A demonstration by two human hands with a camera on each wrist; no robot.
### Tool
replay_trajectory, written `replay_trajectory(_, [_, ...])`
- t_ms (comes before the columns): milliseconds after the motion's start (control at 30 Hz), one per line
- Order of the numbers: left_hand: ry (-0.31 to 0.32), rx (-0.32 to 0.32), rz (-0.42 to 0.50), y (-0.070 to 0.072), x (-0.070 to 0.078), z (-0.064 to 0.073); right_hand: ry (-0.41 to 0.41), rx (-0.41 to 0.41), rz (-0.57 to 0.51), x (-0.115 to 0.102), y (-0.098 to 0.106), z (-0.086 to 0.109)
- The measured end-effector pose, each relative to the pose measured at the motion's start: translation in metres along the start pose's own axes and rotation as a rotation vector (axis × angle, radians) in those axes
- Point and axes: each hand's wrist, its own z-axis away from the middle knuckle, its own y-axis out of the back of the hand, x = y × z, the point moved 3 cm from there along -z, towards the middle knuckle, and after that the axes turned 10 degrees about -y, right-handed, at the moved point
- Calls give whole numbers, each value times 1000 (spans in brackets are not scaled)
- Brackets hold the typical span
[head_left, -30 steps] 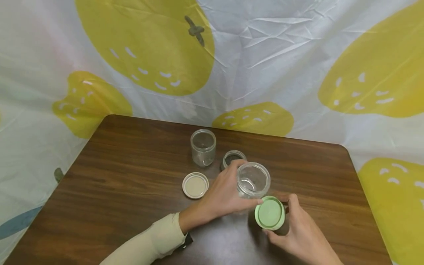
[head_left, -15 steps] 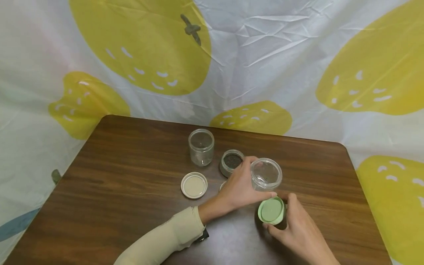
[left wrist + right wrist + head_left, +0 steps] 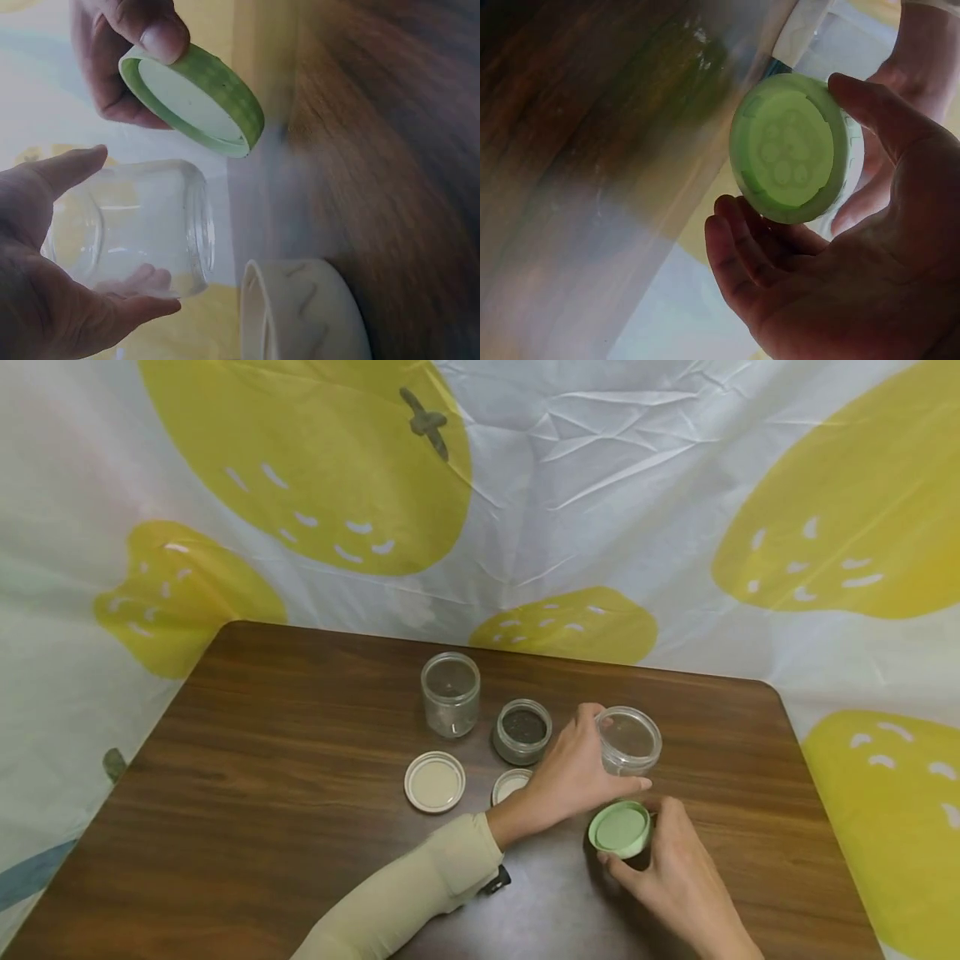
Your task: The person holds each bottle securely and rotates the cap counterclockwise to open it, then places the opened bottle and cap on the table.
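My left hand (image 3: 573, 772) grips a clear, empty jar (image 3: 628, 739) from its left side, the mouth facing up. Thumb and fingers lie on opposite sides of the jar in the left wrist view, with the jar low over the table or on it; I cannot tell which. Just nearer to me, my right hand (image 3: 682, 868) pinches a round green lid (image 3: 621, 828) by its edge, between thumb and fingers. That lid is tilted and apart from the jar. A raised pattern shows on the green lid (image 3: 791, 150) in the right wrist view.
Behind my left hand stand an empty clear jar (image 3: 450, 706) and a shorter jar (image 3: 519, 752) of dark contents. A cream lid (image 3: 435, 782) lies on the brown table (image 3: 285, 735); another pale lid (image 3: 510, 783) is partly hidden by my wrist. A lemon-print cloth (image 3: 525, 527) hangs behind.
My left hand has carried the clear jar to the right and slightly back, uncovering the short jar and the second pale lid. My right hand still holds the green lid, now tilted somewhat differently.
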Motion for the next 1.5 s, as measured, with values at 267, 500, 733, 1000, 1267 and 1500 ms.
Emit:
replay_trajectory(267, [45,-49,10,-12,-6,-12,-20,-16,27,0,-3,-2])
replay_trajectory(500, [92,-47,89,-18,-13,-17,-35,-37,40,0,-5,-3])
replay_trajectory(733, [150,-50,136,-20,-20,-18,-57,-70,48,0,-8,-6])
replay_trajectory(1000, [147,-35,116,-17,-24,-18,-27,-86,36,3,-14,-10])
replay_trajectory(1267, [129,-32,133,-18,-27,-20,-20,-113,83,4,-18,-16])
replay_trajectory(1500, [139,-39,173,-23,-27,-20,-6,-174,139,7,-18,-20])
